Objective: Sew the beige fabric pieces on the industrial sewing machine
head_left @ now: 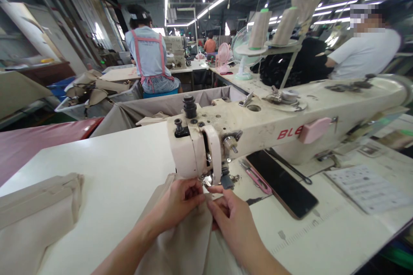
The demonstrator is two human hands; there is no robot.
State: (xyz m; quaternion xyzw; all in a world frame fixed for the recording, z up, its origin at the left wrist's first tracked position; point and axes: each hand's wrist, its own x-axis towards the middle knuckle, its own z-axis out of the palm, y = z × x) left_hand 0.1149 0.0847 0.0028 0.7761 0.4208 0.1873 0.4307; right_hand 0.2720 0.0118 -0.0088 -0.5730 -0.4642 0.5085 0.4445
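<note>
Your left hand (179,203) and right hand (232,219) pinch soft beige fabric (185,240) on the white desk (122,167), its length running from you toward the cream sewing machine (258,126).

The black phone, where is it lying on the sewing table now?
In the head view the black phone lies flat on the white table, right of both hands, under the sewing machine arm, beside the pink snips.

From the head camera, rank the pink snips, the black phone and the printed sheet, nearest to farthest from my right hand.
From the right hand:
1. Pink snips, just beyond it, by the needle.
2. Black phone, farther right under the machine arm.
3. Printed sheet, far right on the table.
</note>
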